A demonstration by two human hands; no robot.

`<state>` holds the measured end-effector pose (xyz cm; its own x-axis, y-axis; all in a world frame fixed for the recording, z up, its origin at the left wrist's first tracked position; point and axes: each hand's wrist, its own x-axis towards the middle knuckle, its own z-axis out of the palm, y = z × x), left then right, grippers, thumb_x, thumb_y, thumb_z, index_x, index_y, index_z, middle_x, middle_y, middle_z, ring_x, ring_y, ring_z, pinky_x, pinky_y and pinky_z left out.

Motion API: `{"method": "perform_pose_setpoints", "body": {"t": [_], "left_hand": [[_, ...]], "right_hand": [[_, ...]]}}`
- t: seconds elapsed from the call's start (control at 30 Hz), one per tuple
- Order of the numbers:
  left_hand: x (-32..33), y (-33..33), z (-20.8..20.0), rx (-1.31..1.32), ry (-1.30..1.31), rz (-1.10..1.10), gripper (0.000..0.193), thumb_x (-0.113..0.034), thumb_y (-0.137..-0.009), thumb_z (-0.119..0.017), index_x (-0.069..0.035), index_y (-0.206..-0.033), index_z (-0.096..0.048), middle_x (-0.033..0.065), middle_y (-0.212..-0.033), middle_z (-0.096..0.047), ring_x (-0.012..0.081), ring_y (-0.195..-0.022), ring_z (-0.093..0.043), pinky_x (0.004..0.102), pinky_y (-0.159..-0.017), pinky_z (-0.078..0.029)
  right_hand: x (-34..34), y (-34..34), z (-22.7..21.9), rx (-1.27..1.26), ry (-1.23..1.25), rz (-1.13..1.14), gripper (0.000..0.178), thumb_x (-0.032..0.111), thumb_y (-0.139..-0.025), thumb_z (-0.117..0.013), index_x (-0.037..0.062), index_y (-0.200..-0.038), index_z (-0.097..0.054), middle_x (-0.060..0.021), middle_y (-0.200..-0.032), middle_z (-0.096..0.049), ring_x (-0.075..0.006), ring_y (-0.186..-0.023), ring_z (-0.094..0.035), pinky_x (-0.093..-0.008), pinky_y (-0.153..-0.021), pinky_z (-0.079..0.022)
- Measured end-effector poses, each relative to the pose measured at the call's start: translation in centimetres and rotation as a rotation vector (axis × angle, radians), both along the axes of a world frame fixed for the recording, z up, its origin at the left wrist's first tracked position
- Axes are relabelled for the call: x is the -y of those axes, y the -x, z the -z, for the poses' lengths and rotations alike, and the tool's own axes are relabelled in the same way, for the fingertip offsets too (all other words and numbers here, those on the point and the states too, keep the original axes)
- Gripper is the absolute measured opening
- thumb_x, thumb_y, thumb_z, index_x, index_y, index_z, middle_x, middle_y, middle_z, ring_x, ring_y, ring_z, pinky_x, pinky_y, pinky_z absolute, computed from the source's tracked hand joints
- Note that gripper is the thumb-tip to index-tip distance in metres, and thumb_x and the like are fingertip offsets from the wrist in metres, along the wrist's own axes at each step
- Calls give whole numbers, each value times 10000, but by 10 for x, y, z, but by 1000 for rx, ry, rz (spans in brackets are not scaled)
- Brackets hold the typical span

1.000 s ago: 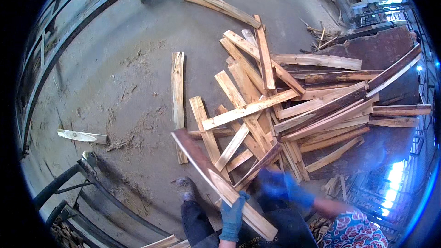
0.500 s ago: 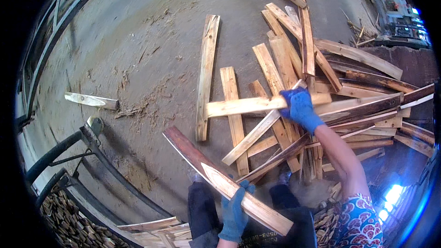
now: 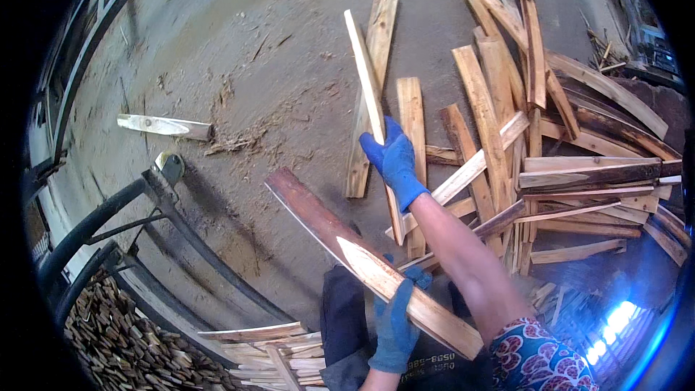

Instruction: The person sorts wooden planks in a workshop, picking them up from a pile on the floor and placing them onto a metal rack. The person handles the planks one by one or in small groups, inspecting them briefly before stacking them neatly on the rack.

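My left hand (image 3: 397, 322), in a blue-green knit glove, is closed around a wide wooden slab (image 3: 376, 269) with dark bark at its far end and pale bare wood nearer me. The slab slants across my lap. My right hand (image 3: 397, 156), in a blue coated glove, grips a narrow wooden board (image 3: 365, 72) seen nearly edge-on, its long end pointing away from me. Behind that board a wider plank (image 3: 380, 32) lies on the floor, and another short plank (image 3: 411, 112) lies just to the right of my right hand.
Loose boards (image 3: 499, 94) lie in a heap at the right. A single short piece (image 3: 165, 126) rests on the floor at the left. A black metal frame (image 3: 195, 224) with a roller stands at my left, with stacked boards (image 3: 282, 355) by my legs and a wood-chip pile (image 3: 137, 333).
My right hand has swung left with the board, turning it from crosswise to pointing away. The left hand keeps its slab. The whole view has shifted, so the floor pieces appear further right.
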<state>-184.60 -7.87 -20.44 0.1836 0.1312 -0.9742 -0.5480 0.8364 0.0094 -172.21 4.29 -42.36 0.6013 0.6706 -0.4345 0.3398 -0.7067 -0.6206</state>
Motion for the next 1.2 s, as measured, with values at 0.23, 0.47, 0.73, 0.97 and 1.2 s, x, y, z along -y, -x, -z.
{"method": "perform_pose_setpoints", "body": {"t": [0.23, 0.47, 0.73, 0.97, 1.2], "left_hand": [[-7, 11, -1, -20, 1, -111, 612, -138, -878, -543, -79, -1400, -229, 175, -1138, -546, 262, -1068, -547, 393, -926, -455], [0, 16, 1, -96, -33, -15, 464, -142, -882, -531, -43, -1298, -348, 157, -1132, -540, 257, -1067, -530, 372, -911, -436], [23, 16, 4, -196, -50, 210, 528, -132, -861, -577, 8, -1309, -335, 112, -1113, -501, 200, -994, -515, 335, -849, -444], [14, 12, -1, -205, 25, 155, 446, -138, -866, -568, -68, -1277, -412, 174, -1148, -538, 282, -1024, -550, 378, -884, -450], [9, 9, 3, -128, -49, -57, 470, -100, -877, -553, -60, -1296, -344, 170, -1102, -568, 269, -966, -582, 379, -864, -489]], "right_hand": [[4, 25, 20, 160, 85, -4, 757, 377, -732, -680, -31, -1301, -394, -240, -1154, -560, -333, -1008, -585, -395, -883, -442], [-15, 43, 28, 340, 308, -64, 952, 428, -680, -701, -44, -1370, -246, -277, -1260, -453, -395, -1122, -491, -430, -935, -403], [-27, 48, 26, 288, 238, 10, 942, 417, -653, -720, -27, -1348, -265, -265, -1210, -469, -382, -1075, -510, -451, -898, -414], [-26, 36, 32, 270, 124, -13, 885, 424, -639, -733, -22, -1291, -333, -254, -1161, -506, -388, -1021, -535, -430, -872, -432], [32, 35, 16, -120, -54, -246, 751, 433, -610, -755, 14, -1171, -484, -254, -1091, -572, -400, -953, -582, -461, -811, -469]]}}
